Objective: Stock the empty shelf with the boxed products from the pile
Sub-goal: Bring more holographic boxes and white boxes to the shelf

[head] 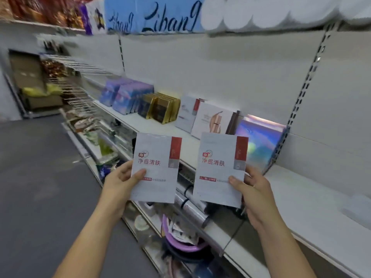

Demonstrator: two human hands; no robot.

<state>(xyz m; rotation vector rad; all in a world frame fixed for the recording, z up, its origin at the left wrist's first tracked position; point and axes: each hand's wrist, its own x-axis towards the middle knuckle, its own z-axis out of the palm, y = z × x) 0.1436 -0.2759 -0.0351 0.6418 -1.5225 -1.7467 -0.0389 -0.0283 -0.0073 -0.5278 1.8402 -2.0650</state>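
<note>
Left hand [120,177] clamped on white box [155,167], right hand [249,185] on twin box [220,169]; best stood upright on shelf [313,201], labels outward.

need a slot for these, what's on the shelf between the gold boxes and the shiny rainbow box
Head view: white boxes like the held ones stand between the gold boxes and the holographic box.

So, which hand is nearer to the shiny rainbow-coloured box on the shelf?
The right hand. It holds its white box just below and in front of the rainbow-coloured box; the left hand is much farther off to the left.
</note>
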